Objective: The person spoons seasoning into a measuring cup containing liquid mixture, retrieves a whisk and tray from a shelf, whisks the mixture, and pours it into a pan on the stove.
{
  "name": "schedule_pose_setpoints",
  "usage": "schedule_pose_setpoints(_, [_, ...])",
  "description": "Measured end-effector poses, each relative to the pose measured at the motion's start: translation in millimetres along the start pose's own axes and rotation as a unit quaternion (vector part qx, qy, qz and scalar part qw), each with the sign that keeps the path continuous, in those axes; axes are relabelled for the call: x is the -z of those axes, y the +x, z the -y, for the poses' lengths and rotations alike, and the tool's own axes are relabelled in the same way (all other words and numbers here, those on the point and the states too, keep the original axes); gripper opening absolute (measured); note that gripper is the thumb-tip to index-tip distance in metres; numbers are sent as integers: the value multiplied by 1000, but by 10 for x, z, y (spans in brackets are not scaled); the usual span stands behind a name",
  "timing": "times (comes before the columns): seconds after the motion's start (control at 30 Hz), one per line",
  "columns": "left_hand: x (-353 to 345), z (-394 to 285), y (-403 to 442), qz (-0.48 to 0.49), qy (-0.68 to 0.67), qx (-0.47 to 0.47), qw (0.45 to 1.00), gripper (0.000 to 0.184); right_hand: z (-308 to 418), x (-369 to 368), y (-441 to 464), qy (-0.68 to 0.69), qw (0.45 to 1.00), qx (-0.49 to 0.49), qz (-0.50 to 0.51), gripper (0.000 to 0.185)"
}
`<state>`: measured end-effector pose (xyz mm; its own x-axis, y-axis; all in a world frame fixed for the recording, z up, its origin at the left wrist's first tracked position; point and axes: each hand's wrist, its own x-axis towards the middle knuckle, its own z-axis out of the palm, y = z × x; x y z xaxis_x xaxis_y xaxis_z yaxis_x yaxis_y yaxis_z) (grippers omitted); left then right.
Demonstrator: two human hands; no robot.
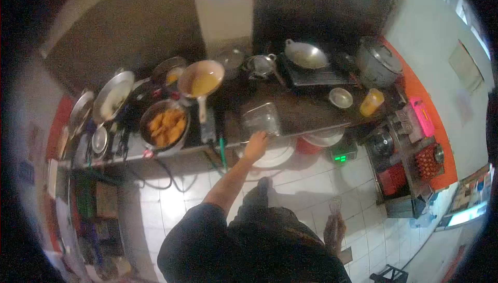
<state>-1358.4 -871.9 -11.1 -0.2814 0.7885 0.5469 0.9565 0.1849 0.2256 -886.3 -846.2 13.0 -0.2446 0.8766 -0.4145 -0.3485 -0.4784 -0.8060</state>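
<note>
My left hand [257, 145] is at the front edge of the dark counter, its fingers closed on the near rim of a clear rectangular container [261, 119]. The container rests on the counter. Low at my right side hangs my right hand [334, 229], blurred, with a wire whisk-like utensil [335, 205] standing out from its fingers. Left of the container, a pan with yellowish contents [201, 79] points its handle toward me. Beside it a dark pan [165, 124] holds orange-brown fried pieces.
A wok [306, 55] stands on a stove at the back. Further right are a large lidded pot [378, 62], a small metal bowl [341, 98] and an orange-yellow container [371, 102]. A scale with green digits [343, 155] sits below the counter edge. Shelves with red baskets [427, 161] stand right.
</note>
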Motion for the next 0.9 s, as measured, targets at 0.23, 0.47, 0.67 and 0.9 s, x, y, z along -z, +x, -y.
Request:
schedule_pose_setpoints(0.23, [-1244,666,655,155,-16,62,986,24,897,-645,1282,-97,976,187,-64,38])
schedule_pose_setpoints(0.47, [-2408,868,391,247,-37,208,946,37,1666,-1046,2687,-86,992,76,-44,40])
schedule_pose_setpoints(0.67, [-2348,43,1330,223,110,162,955,31,2524,-1049,4826,-153,979,101,-85,31])
schedule_pose_setpoints(0.9, [-3597,-1123,3144,323,-48,40,944,31,3598,-1176,7284,-169,971,171,9,25])
